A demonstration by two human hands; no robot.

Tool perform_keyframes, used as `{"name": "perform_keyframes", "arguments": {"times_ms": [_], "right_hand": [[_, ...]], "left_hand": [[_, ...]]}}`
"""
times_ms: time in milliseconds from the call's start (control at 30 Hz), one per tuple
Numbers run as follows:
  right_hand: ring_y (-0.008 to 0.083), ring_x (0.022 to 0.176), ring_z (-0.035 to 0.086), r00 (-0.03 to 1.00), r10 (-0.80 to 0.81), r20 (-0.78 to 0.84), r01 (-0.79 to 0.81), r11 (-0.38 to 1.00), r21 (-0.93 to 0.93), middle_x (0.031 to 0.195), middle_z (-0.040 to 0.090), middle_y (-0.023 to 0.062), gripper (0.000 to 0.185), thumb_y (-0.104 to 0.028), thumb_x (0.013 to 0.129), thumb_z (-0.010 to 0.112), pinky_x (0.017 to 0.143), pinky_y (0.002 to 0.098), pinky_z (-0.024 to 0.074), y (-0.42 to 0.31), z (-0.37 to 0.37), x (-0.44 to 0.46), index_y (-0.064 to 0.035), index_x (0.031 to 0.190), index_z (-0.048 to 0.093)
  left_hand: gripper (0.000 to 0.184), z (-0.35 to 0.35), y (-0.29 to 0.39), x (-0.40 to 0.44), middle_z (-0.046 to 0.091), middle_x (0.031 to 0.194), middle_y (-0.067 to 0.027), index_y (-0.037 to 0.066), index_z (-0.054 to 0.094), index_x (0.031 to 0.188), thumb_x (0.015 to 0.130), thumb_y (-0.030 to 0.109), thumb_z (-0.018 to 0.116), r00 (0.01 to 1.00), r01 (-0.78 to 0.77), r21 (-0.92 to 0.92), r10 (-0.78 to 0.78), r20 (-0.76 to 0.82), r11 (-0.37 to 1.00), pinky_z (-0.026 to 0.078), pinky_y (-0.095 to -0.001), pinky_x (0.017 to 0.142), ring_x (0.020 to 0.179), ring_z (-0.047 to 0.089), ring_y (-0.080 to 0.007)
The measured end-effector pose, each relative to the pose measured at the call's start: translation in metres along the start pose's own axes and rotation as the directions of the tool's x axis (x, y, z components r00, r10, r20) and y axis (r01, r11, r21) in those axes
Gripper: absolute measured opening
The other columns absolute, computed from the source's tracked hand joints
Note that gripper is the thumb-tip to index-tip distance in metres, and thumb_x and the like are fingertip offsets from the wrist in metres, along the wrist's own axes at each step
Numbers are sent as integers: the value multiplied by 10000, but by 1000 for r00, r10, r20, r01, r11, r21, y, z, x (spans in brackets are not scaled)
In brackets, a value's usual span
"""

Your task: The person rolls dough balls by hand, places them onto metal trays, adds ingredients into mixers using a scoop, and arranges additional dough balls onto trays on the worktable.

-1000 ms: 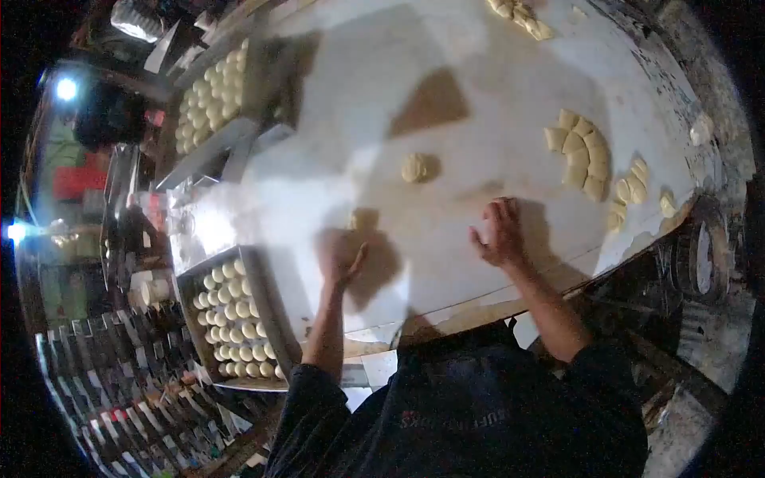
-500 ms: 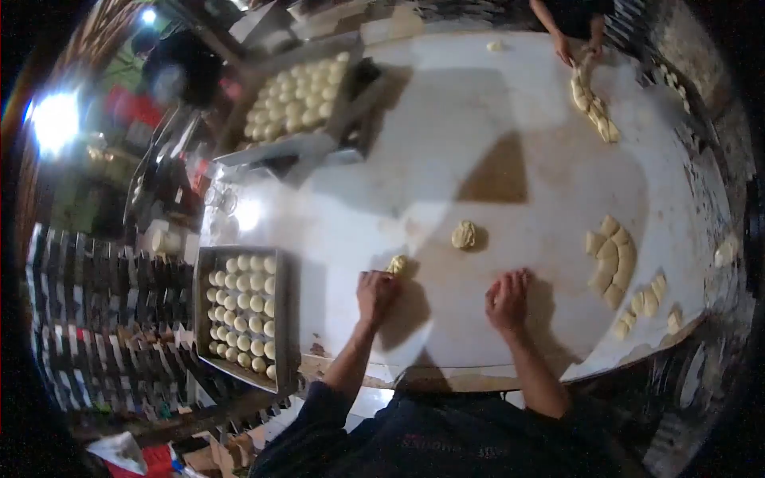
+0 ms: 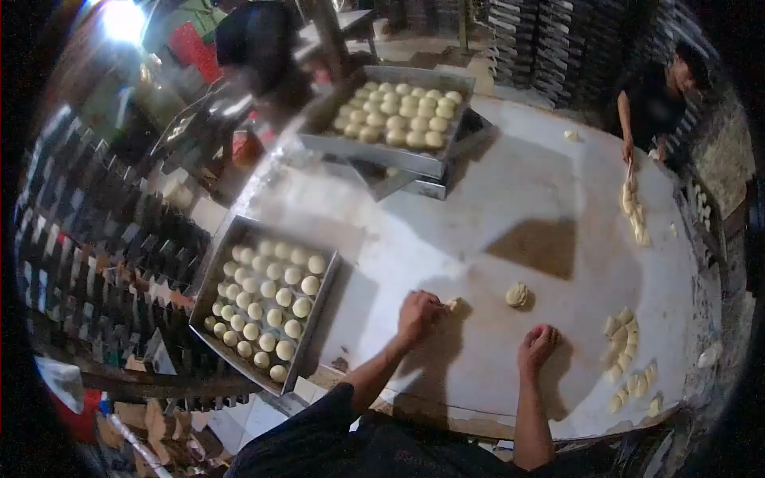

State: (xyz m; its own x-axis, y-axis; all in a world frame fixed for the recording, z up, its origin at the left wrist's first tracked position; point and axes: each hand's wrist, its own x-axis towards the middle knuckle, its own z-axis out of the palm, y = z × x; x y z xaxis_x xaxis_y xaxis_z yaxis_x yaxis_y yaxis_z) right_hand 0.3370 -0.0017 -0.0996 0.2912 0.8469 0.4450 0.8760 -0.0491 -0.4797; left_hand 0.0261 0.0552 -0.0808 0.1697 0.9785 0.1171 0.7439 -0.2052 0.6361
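From my distant place, I see the left hand [image 3: 422, 317] low over the pale table [image 3: 446, 239], its forearm coming in diagonally from the near edge. The fingers are bent and close to one another, and a small dough piece [image 3: 454, 304] shows at their tips, on the table; I cannot tell if they pinch it or only touch it.

The right hand [image 3: 540, 347] is at the end of an almost upright forearm, with the fingers curled inward. The palm is hidden from me, so I cannot tell if it is closed around something. Just beyond it, a round dough lump [image 3: 517, 295] lies on the table, apart from both hands.

To the left, a metal front tray [image 3: 315, 319] carries dough balls [image 3: 274, 317] in rather regular rows, spaced apart. Farther back, an upper tray [image 3: 366, 151] is full of similar balls, more crowded, and it sits on another tray [image 3: 430, 190], whose content is mostly covered.

At the right of the table lie cut dough pieces [image 3: 621, 342], and beyond them a co-worker's hand [image 3: 628, 151] touches a long dough strip [image 3: 635, 211].
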Motion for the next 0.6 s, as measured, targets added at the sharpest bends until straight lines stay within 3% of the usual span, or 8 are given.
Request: {"name": "perform_keyframes", "arguments": {"times_ms": [200,267,433,467,500,533,567,600], "right_hand": [[262,818,512,980,-150,-130,165,980,114,825,525,105,106,-137,867,507,740,406,412,-17,-26,-57,-34,842,497],[170,712,525,889,345,301,-454,754,474,787,552,49,184,-227,911,512,655,323,442,-12,-21,-67,-49,875,542],[97,722,537,510,-18,860,-701,571,428,847,625,35,442,-434,973,432,604,262,448,-240,6,-90,-35,1037,611],[85,701,531,940,-187,284,-16,810,586,813,628,36,419,-378,994,404,604,260,448,-201,107,-152,-27,1100,607],[118,637,542,737,0,676,-644,305,702,771,627,67,376,-293,1007,375,581,285,456,-321,9,-94,-26,1099,623],[136,593,545,921,-198,335,-178,552,814,728,613,58,326,-235,997,389,540,306,453,-315,35,-92,-22,1048,630],[178,578,542,697,-87,712,-516,628,583,683,587,77,301,-225,980,421,543,341,446,-341,-1,-70,-7,912,617],[221,559,535,813,-234,533,-179,771,612,650,549,113,276,-214,951,480,531,355,426,-343,-1,-64,2,805,572]], "left_hand": [[410,-36,-25,-98,543,1020,-128,17,510,1114,709,60,562,924,-371,173,382,-35,912,391,-410,862,907,511,-327],[410,-74,-23,-109,569,1009,-130,22,498,1168,762,28,554,963,-155,-201,193,190,967,423,-415,860,925,542,-336],[457,-161,-3,-97,608,1041,-131,50,455,1270,843,14,615,930,94,-672,176,322,734,497,-305,792,969,586,-171],[466,-174,-6,-97,597,1055,-138,47,454,1273,837,5,614,949,47,-675,178,261,736,501,-305,788,970,590,-193],[476,-186,-11,-96,586,1069,-144,45,452,1276,831,-3,614,963,1,-677,181,198,736,505,-305,784,971,594,-214],[504,-196,-17,-92,577,1080,-151,46,450,1280,812,-3,629,976,-83,-586,186,117,806,510,-320,783,966,597,-246],[533,-206,-23,-88,568,1090,-158,46,447,1284,792,-2,644,979,-159,-481,202,39,862,515,-335,783,961,600,-278],[533,-218,-28,-89,559,1100,-174,43,481,1253,755,4,669,966,-246,-478,254,-50,843,515,-364,788,942,594,-336]]}}
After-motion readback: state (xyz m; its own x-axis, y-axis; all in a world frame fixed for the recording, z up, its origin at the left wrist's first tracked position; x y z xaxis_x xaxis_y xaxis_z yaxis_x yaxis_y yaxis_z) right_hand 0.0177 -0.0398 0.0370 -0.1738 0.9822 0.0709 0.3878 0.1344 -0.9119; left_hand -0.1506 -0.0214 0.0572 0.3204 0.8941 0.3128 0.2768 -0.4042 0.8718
